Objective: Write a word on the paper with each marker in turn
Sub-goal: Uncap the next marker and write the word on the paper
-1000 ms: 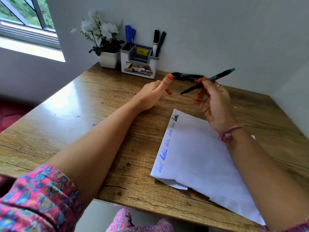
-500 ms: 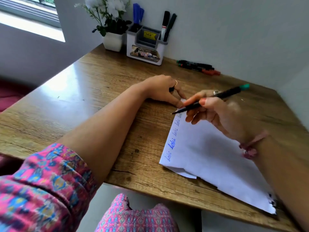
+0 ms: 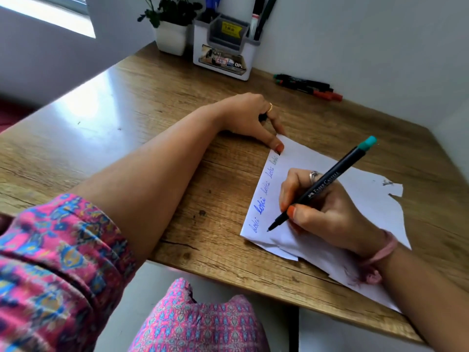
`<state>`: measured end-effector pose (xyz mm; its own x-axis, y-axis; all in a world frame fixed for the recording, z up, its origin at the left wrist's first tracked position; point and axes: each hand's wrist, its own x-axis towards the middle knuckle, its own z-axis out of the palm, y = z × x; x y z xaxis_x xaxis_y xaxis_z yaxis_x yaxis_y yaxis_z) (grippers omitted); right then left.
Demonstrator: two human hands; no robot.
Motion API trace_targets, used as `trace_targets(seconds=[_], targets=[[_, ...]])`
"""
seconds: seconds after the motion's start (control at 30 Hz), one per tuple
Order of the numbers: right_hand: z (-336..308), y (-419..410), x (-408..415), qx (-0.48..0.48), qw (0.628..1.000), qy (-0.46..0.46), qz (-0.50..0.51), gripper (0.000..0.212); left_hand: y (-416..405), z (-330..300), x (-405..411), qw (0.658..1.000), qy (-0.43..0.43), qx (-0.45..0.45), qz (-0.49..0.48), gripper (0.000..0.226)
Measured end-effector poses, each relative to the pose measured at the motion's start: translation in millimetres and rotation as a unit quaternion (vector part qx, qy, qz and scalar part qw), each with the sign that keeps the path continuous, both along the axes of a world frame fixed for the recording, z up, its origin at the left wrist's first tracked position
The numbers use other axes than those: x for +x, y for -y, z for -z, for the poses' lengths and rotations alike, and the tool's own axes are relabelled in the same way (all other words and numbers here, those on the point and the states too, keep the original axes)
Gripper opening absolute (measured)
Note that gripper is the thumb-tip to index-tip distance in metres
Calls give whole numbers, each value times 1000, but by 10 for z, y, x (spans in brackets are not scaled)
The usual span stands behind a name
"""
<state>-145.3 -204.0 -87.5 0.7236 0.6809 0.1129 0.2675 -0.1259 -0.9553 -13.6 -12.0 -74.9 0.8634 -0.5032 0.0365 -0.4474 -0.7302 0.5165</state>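
A white paper [image 3: 360,181] lies on the wooden desk [image 3: 142,102], with several words in blue ink down its left edge. My right hand [image 3: 330,214] grips a black marker with a teal end [image 3: 327,181]. The marker's tip touches the paper near its lower left corner, beside the lowest word. My left hand [image 3: 251,115] rests at the paper's far corner, its thumb pressing the sheet down. Its curled fingers hold a small dark thing [image 3: 262,117], seemingly the marker's cap.
Three more markers [image 3: 304,85] lie by the back wall. A white and grey desk organiser [image 3: 223,54] holding several pens and a potted plant [image 3: 170,36] stand at the back. The paper's right edge is torn. The desk's near edge runs just under my forearms.
My right hand brought the marker down from the air onto the paper's lower left. My left hand dropped to the paper's far corner. The view tilted down and closer.
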Motion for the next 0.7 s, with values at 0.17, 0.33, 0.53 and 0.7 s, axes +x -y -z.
trace_targets(seconds=[0.17, 0.33, 0.53, 0.7], targets=[[-47, 16, -22, -25, 999, 9, -37, 12, -1, 17, 12, 1000, 11, -2, -5, 47], [-49, 15, 7, -25, 999, 25, -34, 7, -9, 19, 15, 1000, 2, -17, -2, 41], [0, 25, 9, -28, 998, 53, -36, 5, -6, 12, 16, 1000, 5, -19, 1, 39], [-8, 24, 5, -57, 995, 68, -55, 5, 3, 5, 14, 1000, -7, -17, 4, 41]])
